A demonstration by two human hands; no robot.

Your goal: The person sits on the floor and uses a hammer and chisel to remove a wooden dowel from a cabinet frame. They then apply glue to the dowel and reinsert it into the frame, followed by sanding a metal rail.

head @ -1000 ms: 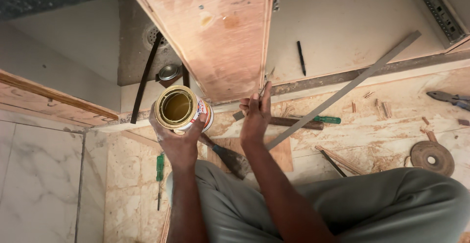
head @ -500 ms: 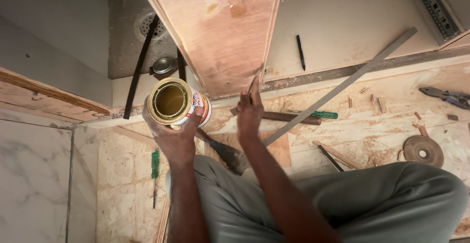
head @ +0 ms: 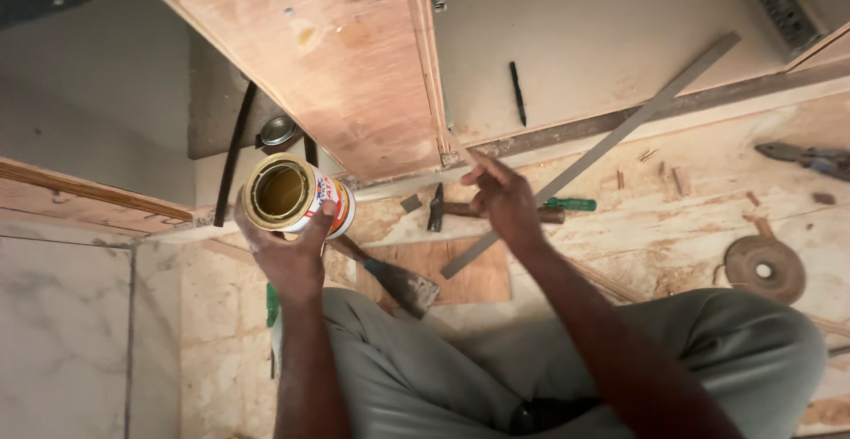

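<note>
open round metal tin with a gold rim and a printed white, red and blue label [head: 292, 196] sits in the left hand [head: 285, 258], fingers wrapped round its side, mouth tipped up toward the camera so its long axis leans away from the wrist. inside looks dark yellow; how full it is i cannot tell. right hand [head: 500, 200] hovers to the right of the tin, well apart from it, fingers loosely spread and pinching at the lower corner of the tilted plywood panel [head: 336, 58]; whether it holds anything small there is unclear. below lie a claw hammer [head: 460, 211], a green-handled screwdriver [head: 567, 204] and a long grey metal strip [head: 602, 147].
</note>
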